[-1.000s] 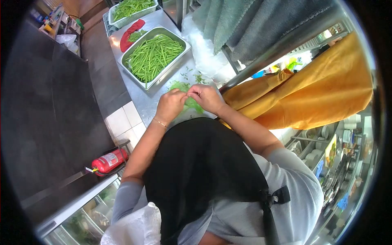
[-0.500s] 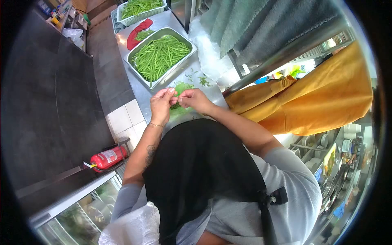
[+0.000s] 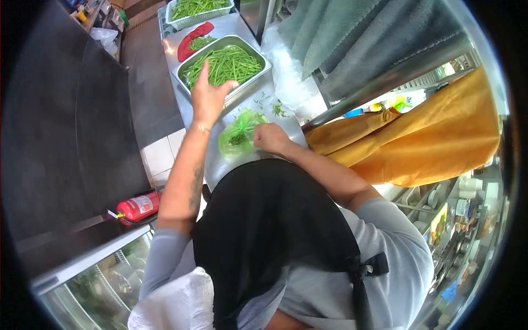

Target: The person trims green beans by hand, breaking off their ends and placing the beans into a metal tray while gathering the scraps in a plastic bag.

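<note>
My left hand (image 3: 210, 100) reaches over the near left rim of a metal tray (image 3: 254, 87) heaped with green beans (image 3: 231, 65). Its thumb and a finger are stretched apart, with nothing seen between them. Closer to me, my right hand (image 3: 271, 138) is closed in a loose fist beside a translucent green plastic bag (image 3: 228, 144). Whatever its curled fingers hold, if anything, is hidden. Dark green scraps show inside the bag, which lies on the steel table (image 3: 220, 168).
Small green trimmings (image 3: 278, 110) lie right of the bag. Behind the tray are a red cloth (image 3: 190, 44) and a white basket (image 3: 201, 21) of green beans. Clear plastic (image 3: 289, 77) lies at the table's right side. A fire extinguisher (image 3: 137, 208) stands low on the left.
My hands, pinched together above the green bag before, have parted. The left moved forward to the bean tray and opened; the right stayed near the bag, which is now more visible.
</note>
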`<state>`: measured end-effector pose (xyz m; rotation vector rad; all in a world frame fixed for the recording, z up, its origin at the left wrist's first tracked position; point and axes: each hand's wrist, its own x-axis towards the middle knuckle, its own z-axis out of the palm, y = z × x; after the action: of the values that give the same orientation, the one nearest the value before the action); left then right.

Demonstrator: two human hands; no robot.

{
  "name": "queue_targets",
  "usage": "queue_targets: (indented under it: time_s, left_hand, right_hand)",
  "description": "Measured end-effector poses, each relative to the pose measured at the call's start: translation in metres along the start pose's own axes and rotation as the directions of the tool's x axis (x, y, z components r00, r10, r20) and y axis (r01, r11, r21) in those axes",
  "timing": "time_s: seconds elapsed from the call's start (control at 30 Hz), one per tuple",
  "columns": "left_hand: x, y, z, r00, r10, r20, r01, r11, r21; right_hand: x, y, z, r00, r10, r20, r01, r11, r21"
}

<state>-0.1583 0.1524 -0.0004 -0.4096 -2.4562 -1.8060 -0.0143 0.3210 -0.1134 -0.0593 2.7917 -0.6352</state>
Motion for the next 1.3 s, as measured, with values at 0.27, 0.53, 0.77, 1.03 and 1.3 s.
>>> queue_targets:
  time_s: [0.27,0.53,0.77,1.03,1.3]
  left_hand:
    - [-0.073,-0.044,-0.019,0.777,-0.009,0.629,-0.476,0.645,0.597]
    - [-0.107,-0.128,-0.005,0.927,0.103,0.361,-0.266,0.86,0.436]
    - [-0.114,-0.129,-0.009,0.945,0.07,0.319,-0.2,0.895,0.398]
    - [-0.113,-0.105,-0.013,0.91,0.219,0.351,-0.35,0.859,0.373]
    - [-0.109,-0.088,0.0,0.91,0.188,0.37,-0.307,0.906,0.293]
  right_hand:
    - [0.012,0.011,0.017,0.964,-0.246,-0.1,0.252,0.966,0.053]
    - [0.049,0.001,0.001,0.919,-0.351,-0.178,0.335,0.935,-0.114]
    - [0.061,0.008,0.024,0.897,-0.411,-0.163,0.363,0.895,-0.258]
    - [0.036,0.012,0.002,0.954,-0.292,-0.074,0.289,0.956,-0.042]
    - [0.018,0.002,0.002,0.995,0.043,-0.087,0.06,0.425,0.903]
